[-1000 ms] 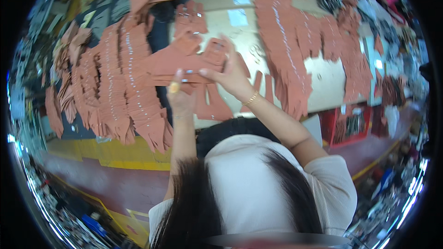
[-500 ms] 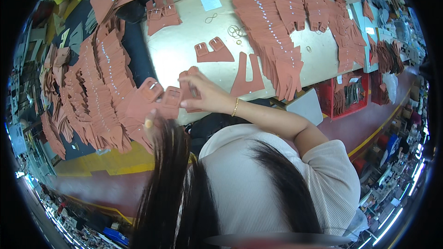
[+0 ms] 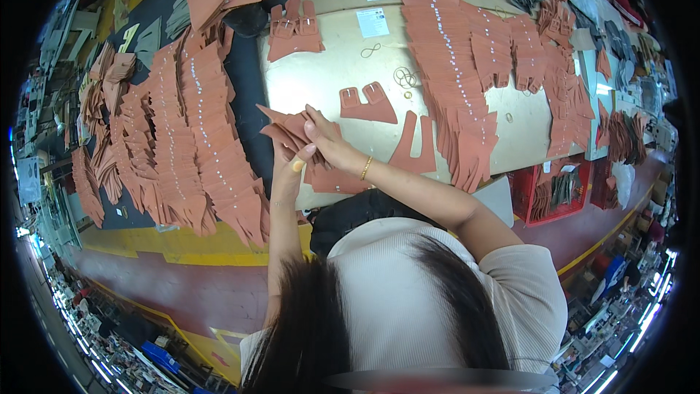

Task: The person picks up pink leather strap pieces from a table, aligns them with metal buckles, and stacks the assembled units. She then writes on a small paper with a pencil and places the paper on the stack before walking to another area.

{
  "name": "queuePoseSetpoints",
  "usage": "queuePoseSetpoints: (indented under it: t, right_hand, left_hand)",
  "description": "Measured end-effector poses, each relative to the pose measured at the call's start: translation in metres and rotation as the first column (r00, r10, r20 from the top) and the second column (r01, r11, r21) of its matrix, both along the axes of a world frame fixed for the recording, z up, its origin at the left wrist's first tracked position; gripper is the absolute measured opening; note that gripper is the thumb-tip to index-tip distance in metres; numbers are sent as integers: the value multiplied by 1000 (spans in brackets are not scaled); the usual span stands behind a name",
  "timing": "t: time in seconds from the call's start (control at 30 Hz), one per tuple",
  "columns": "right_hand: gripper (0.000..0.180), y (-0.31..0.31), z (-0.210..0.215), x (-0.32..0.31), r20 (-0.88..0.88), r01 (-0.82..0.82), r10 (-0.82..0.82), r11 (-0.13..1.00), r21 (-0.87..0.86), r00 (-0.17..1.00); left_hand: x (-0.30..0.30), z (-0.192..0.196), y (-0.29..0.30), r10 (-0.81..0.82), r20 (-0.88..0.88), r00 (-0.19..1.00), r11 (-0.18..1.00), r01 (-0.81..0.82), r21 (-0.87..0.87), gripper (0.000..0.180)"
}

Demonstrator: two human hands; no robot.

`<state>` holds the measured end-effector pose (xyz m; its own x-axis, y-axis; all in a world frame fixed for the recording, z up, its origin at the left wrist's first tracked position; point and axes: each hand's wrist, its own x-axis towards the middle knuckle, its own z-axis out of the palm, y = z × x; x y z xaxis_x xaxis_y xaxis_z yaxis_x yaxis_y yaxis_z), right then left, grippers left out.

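Both my hands hold a small bundle of terracotta leather cut pieces (image 3: 286, 130) above the near edge of the beige table (image 3: 328, 73). My left hand (image 3: 290, 163) grips the bundle from below, thumb up. My right hand (image 3: 326, 138), with a gold bracelet on the wrist, pinches its right side. A flat piece with two buckles (image 3: 368, 104) lies on the table just beyond my right hand. A forked flat piece (image 3: 414, 147) lies to its right.
Long overlapping rows of the same terracotta pieces cover a dark mat on the left (image 3: 197, 138) and the table on the right (image 3: 452, 58). Two white paper slips (image 3: 373, 20), rubber bands (image 3: 405, 76), another buckle stack (image 3: 295, 29) and a red crate (image 3: 558, 193) are around.
The view has tilted down and the table has shifted. My hands have come lower and closer to my body, still holding the bundle of pieces.
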<state>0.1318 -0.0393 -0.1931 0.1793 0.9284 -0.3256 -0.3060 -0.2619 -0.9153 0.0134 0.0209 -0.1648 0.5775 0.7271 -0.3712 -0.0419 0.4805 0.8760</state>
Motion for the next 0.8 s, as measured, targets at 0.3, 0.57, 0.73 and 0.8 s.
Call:
queuePoseSetpoints:
  t: [0.3, 0.57, 0.73, 0.8]
  right_hand:
    - [59, 61, -54, 51, 207, 66, -13, 966, -250, 978]
    - [67, 54, -65, 65, -47, -16, 0, 935, -355, 999]
    - [94, 56, -58, 82, 432, -85, 217, 948, -306, 875]
    - [102, 65, -60, 88, 588, -41, 166, 975, -220, 792]
  left_hand:
    - [46, -79, 65, -128, -331, 935, 992, 125, -30, 105]
    - [51, -94, 75, -215, -264, 940, 976, 201, -81, 99]
    - [45, -100, 76, -71, -244, 967, 995, 52, -83, 97]
    - [44, -101, 77, -92, -247, 965, 993, 71, -96, 97]
